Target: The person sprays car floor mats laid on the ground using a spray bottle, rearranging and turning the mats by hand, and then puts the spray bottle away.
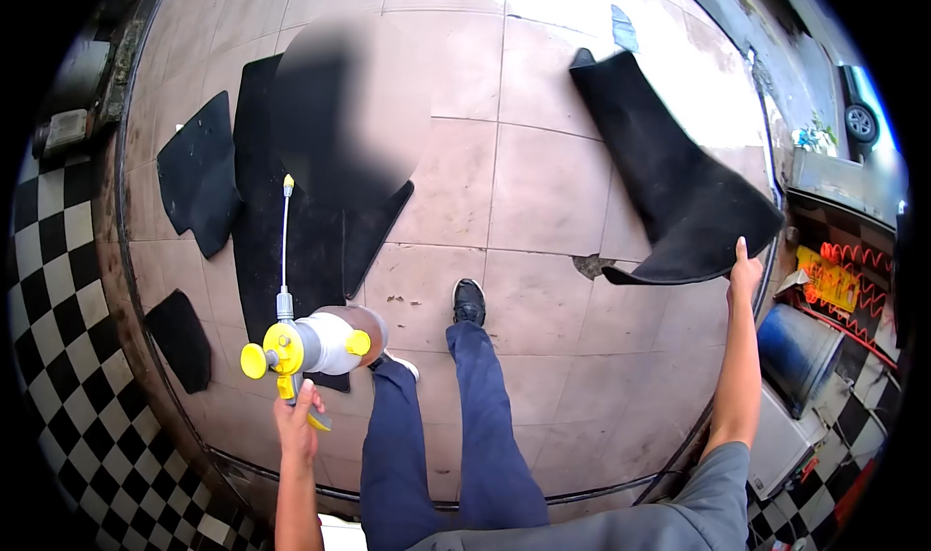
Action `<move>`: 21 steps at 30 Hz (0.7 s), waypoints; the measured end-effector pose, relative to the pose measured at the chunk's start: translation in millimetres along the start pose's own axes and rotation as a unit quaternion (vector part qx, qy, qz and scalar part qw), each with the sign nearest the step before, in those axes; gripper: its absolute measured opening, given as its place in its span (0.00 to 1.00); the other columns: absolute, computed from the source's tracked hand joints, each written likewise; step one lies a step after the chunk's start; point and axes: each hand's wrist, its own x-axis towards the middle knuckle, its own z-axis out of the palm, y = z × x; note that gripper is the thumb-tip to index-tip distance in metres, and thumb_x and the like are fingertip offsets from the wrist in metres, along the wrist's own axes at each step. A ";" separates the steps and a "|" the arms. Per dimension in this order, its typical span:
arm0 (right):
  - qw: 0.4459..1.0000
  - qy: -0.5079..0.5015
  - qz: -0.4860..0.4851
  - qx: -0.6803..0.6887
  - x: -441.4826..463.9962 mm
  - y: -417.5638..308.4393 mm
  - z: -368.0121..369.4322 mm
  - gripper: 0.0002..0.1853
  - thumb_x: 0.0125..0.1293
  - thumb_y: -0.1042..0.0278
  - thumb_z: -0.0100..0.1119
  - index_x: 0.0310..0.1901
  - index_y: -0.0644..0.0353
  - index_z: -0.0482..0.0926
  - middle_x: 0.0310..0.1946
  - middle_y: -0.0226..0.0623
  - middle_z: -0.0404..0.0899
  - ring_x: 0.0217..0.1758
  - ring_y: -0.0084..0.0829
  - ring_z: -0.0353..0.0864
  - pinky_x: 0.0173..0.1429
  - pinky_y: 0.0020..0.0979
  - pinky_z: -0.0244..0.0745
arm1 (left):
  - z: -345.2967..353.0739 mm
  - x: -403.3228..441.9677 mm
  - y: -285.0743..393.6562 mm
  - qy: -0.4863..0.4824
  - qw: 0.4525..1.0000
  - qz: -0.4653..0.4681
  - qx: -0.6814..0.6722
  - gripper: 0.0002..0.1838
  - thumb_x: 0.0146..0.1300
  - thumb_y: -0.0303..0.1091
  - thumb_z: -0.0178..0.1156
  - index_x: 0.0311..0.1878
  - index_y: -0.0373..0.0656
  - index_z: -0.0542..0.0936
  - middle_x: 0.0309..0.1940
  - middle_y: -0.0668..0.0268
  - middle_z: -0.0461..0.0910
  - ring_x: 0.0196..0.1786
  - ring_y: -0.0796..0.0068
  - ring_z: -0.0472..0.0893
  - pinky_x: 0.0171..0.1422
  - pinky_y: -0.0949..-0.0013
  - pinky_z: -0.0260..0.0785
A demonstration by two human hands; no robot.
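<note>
In your view, your right hand (745, 272) has its fingers clamped on the near edge of the mat (669, 173) at two o'clock, likely floppy and best held there, while your left hand's (299, 425) wrap the probably bottle-heavy sprayer's (335, 342) handle at eight.

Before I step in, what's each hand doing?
Left hand: closed on the sprayer.
Right hand: gripping the black mat by its edge.

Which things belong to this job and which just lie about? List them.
Seemingly in the job:
sprayer, in left hand
raised black mat, in right hand
black mats on the floor

Apparently just lying about:
blue drum
white container
</note>
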 end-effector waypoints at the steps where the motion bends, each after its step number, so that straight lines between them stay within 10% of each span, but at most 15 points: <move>1: 0.999 -0.017 0.005 0.046 -14.9 -30.5 -10.1 0.19 0.56 0.53 0.58 0.25 0.65 0.73 0.24 0.37 0.75 0.22 0.28 0.75 0.24 0.32 0.75 | -0.2 -3.7 1.7 -0.008 1.000 0.000 0.004 0.08 0.58 0.33 0.57 0.30 0.42 0.69 0.20 0.69 0.68 0.23 0.81 0.67 0.28 0.76 0.61; 10: 0.962 -0.117 0.064 0.238 -33.9 -136.1 -49.6 0.11 0.57 0.63 0.56 0.28 0.64 0.71 0.24 0.38 0.75 0.22 0.30 0.76 0.25 0.33 0.75 | -19.3 -48.0 37.7 -0.006 1.000 0.024 0.016 0.10 0.55 0.36 0.61 0.31 0.42 0.71 0.19 0.72 0.68 0.21 0.82 0.67 0.27 0.78 0.60; 21: 0.862 0.024 -0.322 0.391 46.5 -515.7 -154.6 0.22 0.51 0.57 0.62 0.26 0.75 0.76 0.31 0.42 0.76 0.36 0.31 0.73 0.45 0.30 0.65 | -51.5 -141.9 118.8 0.040 0.996 0.069 0.032 0.12 0.53 0.36 0.63 0.31 0.40 0.71 0.18 0.72 0.68 0.18 0.84 0.66 0.22 0.80 0.59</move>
